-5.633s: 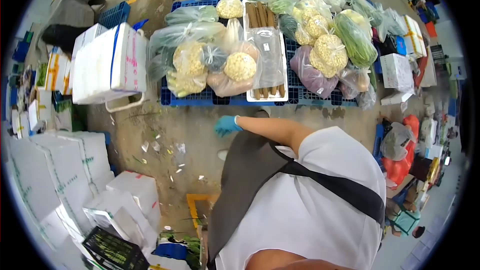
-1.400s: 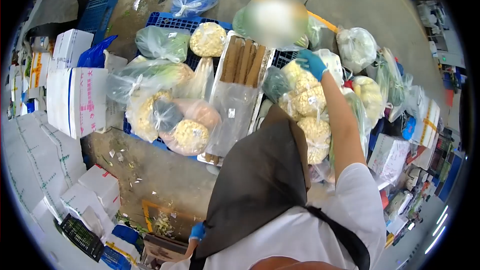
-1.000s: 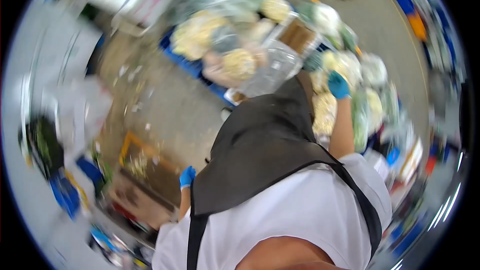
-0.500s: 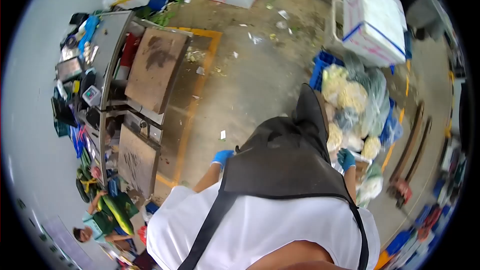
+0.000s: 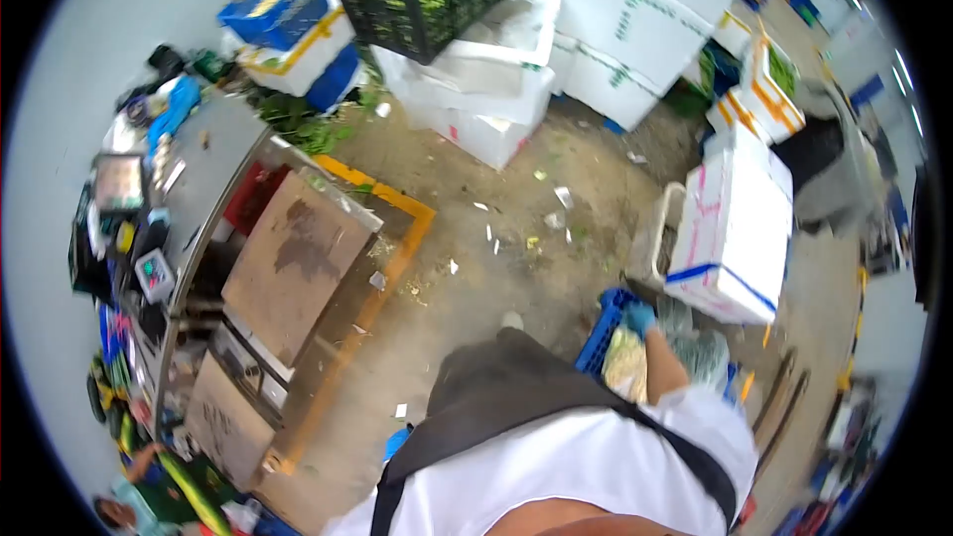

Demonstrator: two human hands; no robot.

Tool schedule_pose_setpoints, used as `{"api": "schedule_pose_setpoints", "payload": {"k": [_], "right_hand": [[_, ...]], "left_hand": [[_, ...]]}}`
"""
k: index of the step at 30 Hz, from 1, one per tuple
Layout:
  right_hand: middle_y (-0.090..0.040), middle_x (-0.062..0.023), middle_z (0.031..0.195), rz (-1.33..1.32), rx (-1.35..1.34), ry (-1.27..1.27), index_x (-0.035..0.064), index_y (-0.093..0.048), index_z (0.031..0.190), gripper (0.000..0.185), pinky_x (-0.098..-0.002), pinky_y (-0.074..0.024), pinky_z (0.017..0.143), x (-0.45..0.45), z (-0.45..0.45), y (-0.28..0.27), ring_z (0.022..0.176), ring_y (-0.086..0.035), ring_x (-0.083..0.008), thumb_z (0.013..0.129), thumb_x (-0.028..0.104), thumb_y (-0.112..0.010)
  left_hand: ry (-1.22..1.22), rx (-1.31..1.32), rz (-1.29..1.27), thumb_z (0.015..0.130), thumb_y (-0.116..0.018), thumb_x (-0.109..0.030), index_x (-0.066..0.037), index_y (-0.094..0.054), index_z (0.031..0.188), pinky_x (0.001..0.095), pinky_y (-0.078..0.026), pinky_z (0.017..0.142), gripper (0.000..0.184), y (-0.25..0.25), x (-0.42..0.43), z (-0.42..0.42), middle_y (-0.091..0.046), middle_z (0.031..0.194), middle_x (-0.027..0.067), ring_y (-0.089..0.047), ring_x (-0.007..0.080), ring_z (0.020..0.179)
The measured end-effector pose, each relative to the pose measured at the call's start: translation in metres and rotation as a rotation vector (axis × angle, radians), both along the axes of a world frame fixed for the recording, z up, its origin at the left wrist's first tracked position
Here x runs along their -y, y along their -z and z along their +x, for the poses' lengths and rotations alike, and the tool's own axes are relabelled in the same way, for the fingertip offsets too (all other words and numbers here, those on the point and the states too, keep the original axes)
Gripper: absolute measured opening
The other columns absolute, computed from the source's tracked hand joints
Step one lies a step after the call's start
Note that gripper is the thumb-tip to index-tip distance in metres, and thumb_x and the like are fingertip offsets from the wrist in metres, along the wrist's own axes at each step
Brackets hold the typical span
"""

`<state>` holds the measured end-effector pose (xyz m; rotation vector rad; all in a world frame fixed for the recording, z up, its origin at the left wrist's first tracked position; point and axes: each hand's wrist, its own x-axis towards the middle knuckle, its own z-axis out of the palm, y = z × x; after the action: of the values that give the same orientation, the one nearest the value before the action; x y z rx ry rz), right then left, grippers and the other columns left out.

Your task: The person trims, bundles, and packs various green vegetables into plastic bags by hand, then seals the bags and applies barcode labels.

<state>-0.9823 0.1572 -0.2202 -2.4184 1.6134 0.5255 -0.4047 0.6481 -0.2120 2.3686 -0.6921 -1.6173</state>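
Note:
My right hand (image 5: 638, 317), in a blue glove, reaches forward to the far end of a blue plastic crate (image 5: 600, 335). It appears to touch the rim there; its fingers are too blurred to make out a grip. Inside the crate lies a bag of pale yellowish produce (image 5: 624, 365), partly covered by my forearm. Clear plastic bags (image 5: 701, 357) bulge on the other side of the arm. Only a bit of blue glove shows of my left hand (image 5: 397, 443), low beside my dark apron (image 5: 516, 382), its fingers hidden.
White foam boxes (image 5: 730, 228) and a pale bin (image 5: 663, 238) stand just beyond the crate. Stacked foam boxes (image 5: 615, 25) and a black crate of greens (image 5: 427, 5) are ahead. A cluttered metal bench (image 5: 223, 154) runs along the left, where another person (image 5: 134, 496) holds a long green gourd.
My right hand has gone forward from beside the produce to the crate's far end. The view has tilted up and turned, and my left hand has mostly slipped behind my body.

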Motion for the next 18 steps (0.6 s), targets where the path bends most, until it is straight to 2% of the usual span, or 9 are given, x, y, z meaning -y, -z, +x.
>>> {"api": "schedule_pose_setpoints", "payload": {"k": [1,2,3,4,8,11,14,15,18], "right_hand": [[-0.071,-0.0136,0.096,0.153,0.154,-0.045,0.0137,-0.074,0.088,0.022,-0.0474,-0.053,0.074,0.036,0.049,-0.097,0.085,-0.067,-0.0366,0.077,0.026,-0.059],[-0.069,-0.0196,0.091,0.258,-0.088,-0.326,0.0105,-0.07,0.089,0.025,-0.0464,-0.0533,0.068,0.081,0.062,-0.084,0.077,-0.067,-0.0367,0.078,0.031,-0.061],[-0.07,-0.0178,0.09,0.283,-0.168,-0.206,0.0101,-0.068,0.098,0.027,-0.0469,-0.0529,0.067,0.124,0.094,-0.093,0.077,-0.067,-0.0371,0.078,0.027,-0.062],[-0.07,-0.0149,0.088,0.109,0.023,-0.188,0.0109,-0.068,0.097,0.023,-0.0462,-0.0523,0.066,0.166,0.088,-0.014,0.076,-0.066,-0.0365,0.078,0.022,-0.063],[-0.069,-0.0124,0.09,0.121,0.592,0.161,0.0087,-0.069,0.097,0.024,-0.0376,-0.0512,0.071,0.237,0.253,-0.047,0.077,-0.066,-0.025,0.088,0.028,-0.058],[-0.069,-0.0101,0.096,0.244,1.086,0.153,0.0066,-0.067,0.11,0.037,-0.0358,-0.0504,0.075,0.201,0.341,-0.055,0.078,-0.064,-0.0207,0.092,0.036,-0.057],[-0.068,-0.0127,0.097,0.732,0.813,0.196,0.0068,-0.067,0.112,0.04,-0.0344,-0.05,0.077,0.16,0.365,-0.143,0.078,-0.064,-0.0188,0.094,0.04,-0.054],[-0.068,-0.0132,0.096,0.687,0.89,0.167,0.0083,-0.067,0.109,0.038,-0.0378,-0.05,0.076,0.146,0.349,-0.128,0.078,-0.064,-0.0231,0.093,0.04,-0.053],[-0.067,-0.0075,0.084,0.719,0.722,0.721,0.0059,-0.069,0.1,0.035,-0.0361,-0.0514,0.07,0.113,0.292,-0.051,0.073,-0.062,-0.0192,0.093,0.038,-0.056]], "left_hand": [[0.034,-0.016,-0.02,0.092,-0.053,-0.029,-0.014,-0.058,0.09,0.0366,-0.042,0.07,0.016,0.0,0.02,0.016,-0.058,0.087,0.0065,-0.053,0.0233,0.08],[0.073,-0.038,-0.033,0.092,-0.053,-0.029,-0.014,-0.058,0.089,0.0363,-0.042,0.069,0.016,-0.001,0.042,0.033,-0.057,0.086,0.006,-0.053,0.0226,0.079],[0.101,-0.064,-0.05,0.093,-0.053,-0.029,-0.014,-0.057,0.087,0.0359,-0.041,0.068,0.016,-0.001,0.066,0.053,-0.057,0.084,0.0055,-0.052,0.022,0.078],[0.116,-0.095,-0.06,0.093,-0.053,-0.028,-0.014,-0.057,0.086,0.0355,-0.041,0.067,0.016,-0.002,0.089,0.075,-0.056,0.083,0.005,-0.051,0.0214,0.076],[-0.062,-0.231,-0.044,0.094,-0.052,-0.028,-0.015,-0.055,0.08,0.0341,-0.039,0.063,0.019,0.005,0.187,0.183,-0.054,0.077,0.003,-0.049,0.019,0.07],[-0.359,-0.287,-0.032,0.095,-0.051,-0.027,-0.016,-0.054,0.075,0.033,-0.038,0.06,0.022,0.001,0.247,0.25,-0.052,0.073,0.0016,-0.047,0.0171,0.066],[-0.555,-0.329,-0.058,0.095,-0.05,-0.026,-0.017,-0.052,0.071,0.0319,-0.037,0.057,0.026,-0.003,0.297,0.297,-0.05,0.068,0.0001,-0.045,0.0153,0.062],[-0.604,-0.354,-0.07,0.095,-0.05,-0.026,-0.017,-0.052,0.069,0.0315,-0.036,0.056,0.028,-0.004,0.312,0.308,-0.05,0.067,-0.0004,-0.045,0.0147,0.06],[-0.804,-0.594,-0.185,0.096,-0.049,-0.026,-0.018,-0.05,0.065,0.0304,-0.035,0.053,0.033,-0.001,0.352,0.307,-0.048,0.062,-0.0019,-0.043,0.0128,0.056]]}}
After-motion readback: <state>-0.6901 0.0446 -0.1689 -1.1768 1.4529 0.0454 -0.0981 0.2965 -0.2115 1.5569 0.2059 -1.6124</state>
